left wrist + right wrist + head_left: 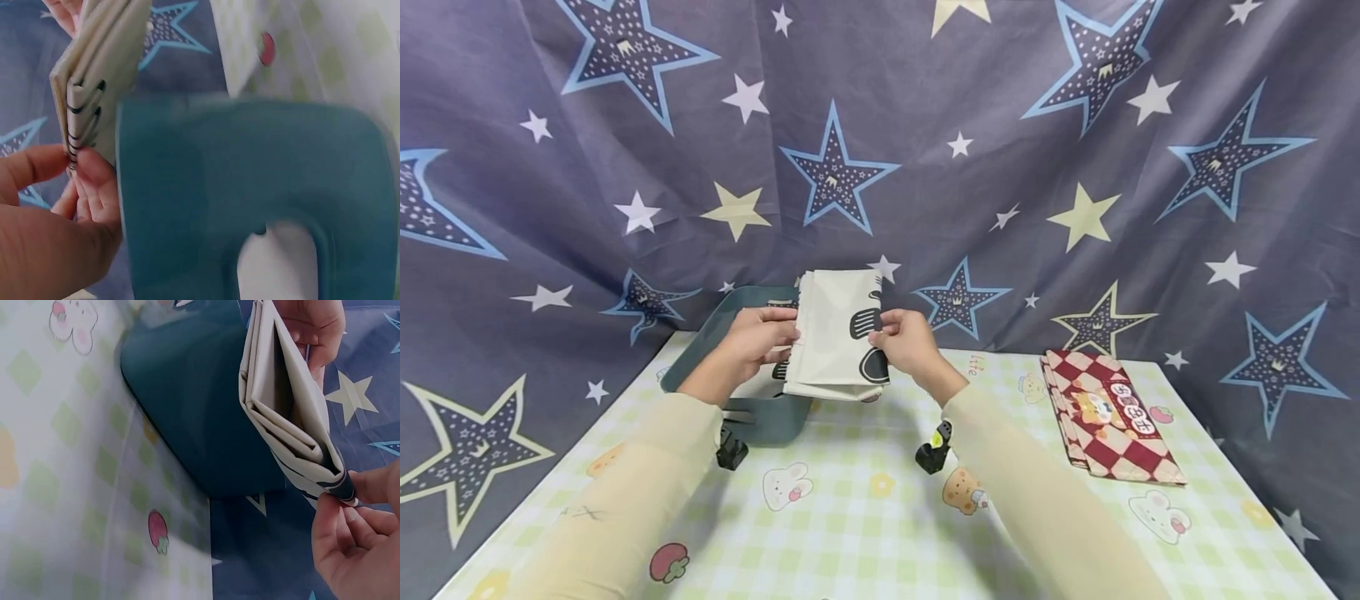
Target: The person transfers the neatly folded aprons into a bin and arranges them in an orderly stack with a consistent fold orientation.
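Between both hands, a folded cream cloth (831, 329) with black utensil prints is held up beside and partly over a teal plastic bin (767, 421). My left hand (752, 346) pinches its left edge; in the left wrist view, thumb and fingers close on the stacked folds (103, 94). On the opposite edge, my right hand (913, 346) pinches the cloth by its folded corner. From the right wrist view, the layers (290, 419) gape open along the near side. More black-and-white printed fabric (781, 367) shows inside the bin, mostly hidden behind the left hand and cloth.
A folded red-and-cream checkered cloth (1112, 417) with a dog print lies at the table's right side. Pale green checked tablecloth (850, 525) covers the table. Behind it hangs a dark star-patterned curtain (925, 208). Small black devices (932, 450) are strapped at both wrists.
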The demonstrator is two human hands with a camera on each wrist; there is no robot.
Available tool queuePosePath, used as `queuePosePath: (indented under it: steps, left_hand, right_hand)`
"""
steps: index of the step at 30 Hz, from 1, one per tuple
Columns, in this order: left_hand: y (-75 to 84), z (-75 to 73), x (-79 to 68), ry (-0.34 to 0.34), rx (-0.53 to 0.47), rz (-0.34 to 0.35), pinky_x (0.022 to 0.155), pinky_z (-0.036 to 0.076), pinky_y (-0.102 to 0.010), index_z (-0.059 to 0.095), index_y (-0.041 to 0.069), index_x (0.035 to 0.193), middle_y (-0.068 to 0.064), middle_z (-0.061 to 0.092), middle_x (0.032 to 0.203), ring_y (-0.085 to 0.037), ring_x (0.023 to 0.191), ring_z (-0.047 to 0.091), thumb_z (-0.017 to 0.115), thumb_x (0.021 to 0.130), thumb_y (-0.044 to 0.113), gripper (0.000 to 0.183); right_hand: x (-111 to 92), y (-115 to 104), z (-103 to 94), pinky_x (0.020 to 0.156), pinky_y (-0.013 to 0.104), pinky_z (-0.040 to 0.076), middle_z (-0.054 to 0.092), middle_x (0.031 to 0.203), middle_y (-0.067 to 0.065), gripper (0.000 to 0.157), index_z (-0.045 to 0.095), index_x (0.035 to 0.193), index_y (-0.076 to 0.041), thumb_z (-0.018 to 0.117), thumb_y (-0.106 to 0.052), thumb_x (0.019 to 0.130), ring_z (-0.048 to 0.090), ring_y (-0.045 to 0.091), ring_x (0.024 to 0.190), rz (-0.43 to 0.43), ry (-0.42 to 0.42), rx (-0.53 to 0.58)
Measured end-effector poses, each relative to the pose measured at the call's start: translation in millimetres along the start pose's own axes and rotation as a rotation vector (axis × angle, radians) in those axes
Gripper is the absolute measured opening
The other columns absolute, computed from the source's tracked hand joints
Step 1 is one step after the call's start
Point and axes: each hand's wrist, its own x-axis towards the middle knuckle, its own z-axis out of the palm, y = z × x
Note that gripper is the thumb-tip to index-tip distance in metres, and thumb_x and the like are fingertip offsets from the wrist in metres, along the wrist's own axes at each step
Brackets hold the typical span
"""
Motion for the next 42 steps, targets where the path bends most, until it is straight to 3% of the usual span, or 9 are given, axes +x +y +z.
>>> queuePosePath:
  steps: [11,25,35,42]
  left_hand:
    - [-0.6,-32.9,-5.9,-0.025,0.068,0.015,0.079,0.058,-0.027,0.049,0.004,0.148,-0.010,0.055,0.124,-0.016,0.097,0.061,0.062,0.099,0.011,0.051]
    - [-10.4,-64.0,-3.6,-0.040,-0.021,0.004,0.077,0.058,-0.025,0.043,0.001,0.152,0.004,0.062,0.116,-0.008,0.089,0.066,0.062,0.100,0.006,0.056]
    - [-9.3,-84.9,-5.0,-0.022,0.032,0.022,0.075,0.055,-0.025,0.041,0.000,0.154,0.012,0.065,0.105,-0.006,0.085,0.064,0.059,0.102,0.009,0.056]
    - [-14.7,-94.1,-2.9,0.020,0.122,0.030,0.067,0.052,-0.021,0.041,0.001,0.155,0.013,0.061,0.107,-0.003,0.084,0.061,0.058,0.101,0.009,0.057]
  right_hand:
    - [-2.7,-9.2,31.2,0.066,0.029,0.061,0.059,0.094,0.007,0.040,0.060,0.132,0.009,0.070,-0.001,0.095,0.062,0.012,0.079,0.046,0.007,0.175]
    - [-0.7,-16.4,56.1,0.070,0.031,0.061,0.066,0.098,0.009,0.040,0.058,0.135,0.007,0.068,-0.002,0.097,0.065,0.013,0.076,0.088,-0.026,0.343]
    - [1.4,-21.8,71.9,0.087,0.040,0.060,0.066,0.123,0.020,0.050,0.048,0.145,0.008,0.065,-0.002,0.099,0.069,0.023,0.103,0.120,-0.156,0.483]
    - [0.0,-23.4,80.5,0.096,0.044,0.056,0.059,0.136,0.017,0.063,0.036,0.155,0.005,0.065,-0.005,0.100,0.062,0.025,0.124,0.170,-0.273,0.507]
